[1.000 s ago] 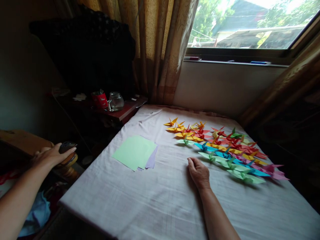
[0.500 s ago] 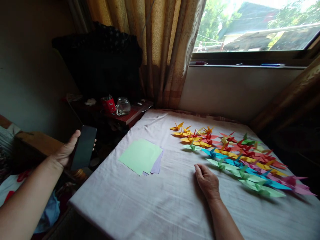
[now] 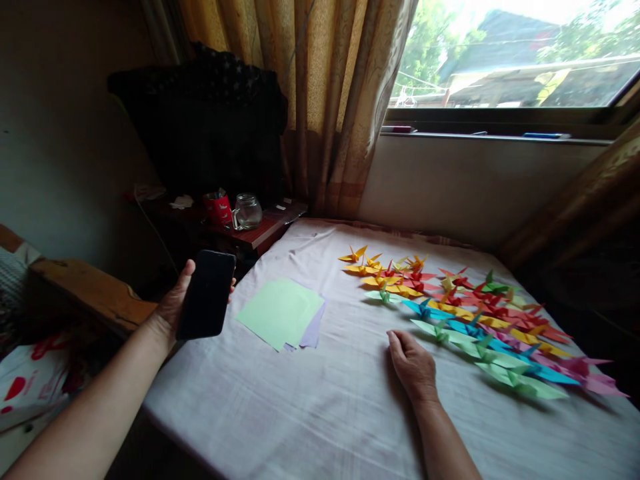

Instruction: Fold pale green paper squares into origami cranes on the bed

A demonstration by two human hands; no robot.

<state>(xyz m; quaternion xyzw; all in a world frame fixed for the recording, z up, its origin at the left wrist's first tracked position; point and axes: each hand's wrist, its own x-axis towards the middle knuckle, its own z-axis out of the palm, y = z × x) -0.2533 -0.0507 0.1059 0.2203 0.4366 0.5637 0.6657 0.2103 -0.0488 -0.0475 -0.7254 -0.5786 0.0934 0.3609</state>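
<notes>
From my end, I'm seeing the phone [image 3: 207, 297] showing a smooth, glossy face. The green sheets [image 3: 283, 313] and the purple sheet [image 3: 313, 329] are looking like smooth, matt paper, and the folded cranes [image 3: 445, 310] are showing matt paper too. The tablecloth [image 3: 300, 413] is reading as dull, wrinkled cloth. I'm also noticing shiny, clear glass in the mug [image 3: 249, 212], sleek wood on the side table [image 3: 265, 231] and patterned cloth in the curtain [image 3: 305, 100].
</notes>
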